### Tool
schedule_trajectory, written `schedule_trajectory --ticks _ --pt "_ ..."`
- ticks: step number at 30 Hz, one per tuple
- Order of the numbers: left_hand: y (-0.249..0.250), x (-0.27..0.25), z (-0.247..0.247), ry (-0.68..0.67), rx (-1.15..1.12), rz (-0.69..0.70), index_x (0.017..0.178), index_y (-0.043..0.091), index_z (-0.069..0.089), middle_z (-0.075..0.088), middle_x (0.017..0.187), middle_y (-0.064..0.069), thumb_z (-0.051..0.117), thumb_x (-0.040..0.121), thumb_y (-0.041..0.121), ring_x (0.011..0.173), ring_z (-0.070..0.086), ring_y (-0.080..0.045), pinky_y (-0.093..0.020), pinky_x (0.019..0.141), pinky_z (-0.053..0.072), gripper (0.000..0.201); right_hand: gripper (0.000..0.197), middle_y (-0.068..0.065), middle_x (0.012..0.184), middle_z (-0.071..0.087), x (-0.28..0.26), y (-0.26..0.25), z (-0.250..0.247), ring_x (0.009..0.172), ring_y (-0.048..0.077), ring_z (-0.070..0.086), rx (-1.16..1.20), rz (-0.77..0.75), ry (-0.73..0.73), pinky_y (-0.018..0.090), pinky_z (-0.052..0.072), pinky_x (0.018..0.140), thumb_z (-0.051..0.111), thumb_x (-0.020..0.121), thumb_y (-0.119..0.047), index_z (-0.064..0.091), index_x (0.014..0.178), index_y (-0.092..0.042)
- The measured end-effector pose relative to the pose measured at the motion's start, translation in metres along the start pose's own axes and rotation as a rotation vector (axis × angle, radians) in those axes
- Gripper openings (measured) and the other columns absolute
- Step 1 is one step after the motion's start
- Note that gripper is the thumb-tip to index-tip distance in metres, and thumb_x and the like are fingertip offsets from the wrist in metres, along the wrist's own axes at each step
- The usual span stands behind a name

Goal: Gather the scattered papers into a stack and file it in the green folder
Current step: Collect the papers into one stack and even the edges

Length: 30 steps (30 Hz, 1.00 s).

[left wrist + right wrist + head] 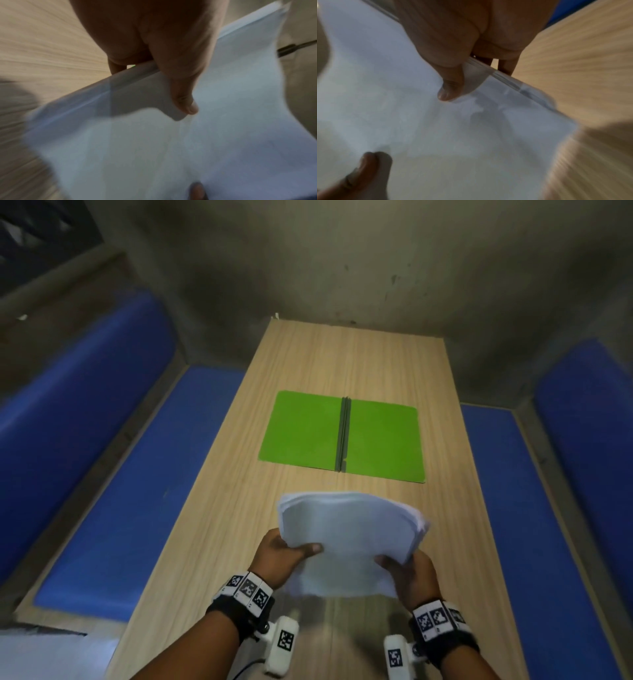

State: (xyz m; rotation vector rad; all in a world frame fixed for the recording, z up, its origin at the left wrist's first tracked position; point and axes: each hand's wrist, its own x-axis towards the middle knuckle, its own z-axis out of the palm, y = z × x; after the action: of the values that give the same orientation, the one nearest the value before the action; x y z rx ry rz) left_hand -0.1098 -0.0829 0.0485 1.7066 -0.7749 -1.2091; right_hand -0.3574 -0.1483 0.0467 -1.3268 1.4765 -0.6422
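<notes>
Stack of thin white paper sheets (346,539) lifted off the long pale wood-grain laminate table (219,508), bowed upward in the middle, far edges fanned and slightly uneven. Left hand (279,556) clamped on the stack's left edge, thumb flat across the top sheet, remaining fingers curled beneath. Right hand (411,573) gripping the right edge the same way, thumb on top, fingers under. Closer from the left wrist: thumb (181,83) pressed onto the smooth matte sheet (188,142), layered edges visible as fine lines, much of it motion-blurred. From the right wrist: thumb (452,86) pinning the paper (402,108), fingertips (506,67) poking out below the edge, the other hand's thumb at the lower left.

Bright green flat rectangular folder (383,440) with rounded corners lying open further along the table, two felt-like matte panels either side of a dark narrow spine, just beyond the stack and not touching it. Blue padded benches (102,474) flanking the table on both sides; rough grey concrete wall (342,261) at the far end. Black wrist straps with white square-patterned marker blocks (248,589) on both forearms.
</notes>
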Motion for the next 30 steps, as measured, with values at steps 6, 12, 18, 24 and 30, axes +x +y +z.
schedule_trajectory --ticks 6,12,18,24,30 --pt "0.055 0.002 -0.059 -0.082 -0.057 0.261 0.136 0.026 0.051 0.066 0.129 0.0 0.093 0.055 0.035 0.119 0.062 -0.01 -0.035 0.098 0.051 0.091 0.015 0.0 0.084 0.076 0.01 -0.049 -0.05 0.074 0.006 0.067 -0.225 -0.101 -0.269 0.026 0.054 0.066 0.079 0.071 -0.008 0.072 0.083 -0.015" --pt "0.098 -0.003 -0.042 -0.551 0.483 0.214 0.144 0.04 0.04 0.065 0.127 0.008 0.096 0.051 0.04 0.117 0.062 -0.005 -0.029 0.098 0.051 0.108 0.015 0.002 0.079 0.073 0.018 -0.086 -0.046 0.077 0.014 0.069 -0.649 -0.24 -0.566 0.039 0.055 0.075 0.079 0.067 -0.019 0.067 0.075 -0.015" --pt "0.04 -0.013 -0.039 -0.441 0.073 -0.115 0.113 0.007 0.071 0.074 0.11 -0.019 0.087 0.067 0.012 0.105 0.069 -0.04 -0.058 0.094 0.052 0.049 0.043 0.015 0.085 0.073 0.014 -0.079 -0.055 0.071 0.015 0.066 -0.414 -0.096 -0.626 0.033 0.051 0.068 0.084 0.061 -0.048 0.073 0.086 -0.016" --pt "-0.016 -0.034 -0.058 -0.207 -0.301 -0.325 0.122 0.002 0.065 0.069 0.118 -0.026 0.082 0.069 -0.004 0.107 0.068 -0.043 -0.058 0.096 0.05 0.056 0.041 0.017 0.091 0.071 -0.02 0.007 -0.058 0.08 0.03 0.069 0.437 0.474 -0.726 0.039 0.055 0.069 0.07 0.076 -0.023 0.065 0.112 -0.002" --pt "-0.033 -0.041 -0.057 -0.076 -0.451 -0.379 0.121 -0.003 0.064 0.069 0.116 -0.029 0.092 0.057 0.009 0.104 0.067 -0.049 -0.063 0.092 0.049 0.071 0.081 -0.007 0.129 0.063 -0.04 0.046 -0.018 0.122 0.016 0.058 0.072 0.193 -0.372 0.051 0.04 0.108 0.09 0.06 -0.037 0.054 0.131 -0.028"
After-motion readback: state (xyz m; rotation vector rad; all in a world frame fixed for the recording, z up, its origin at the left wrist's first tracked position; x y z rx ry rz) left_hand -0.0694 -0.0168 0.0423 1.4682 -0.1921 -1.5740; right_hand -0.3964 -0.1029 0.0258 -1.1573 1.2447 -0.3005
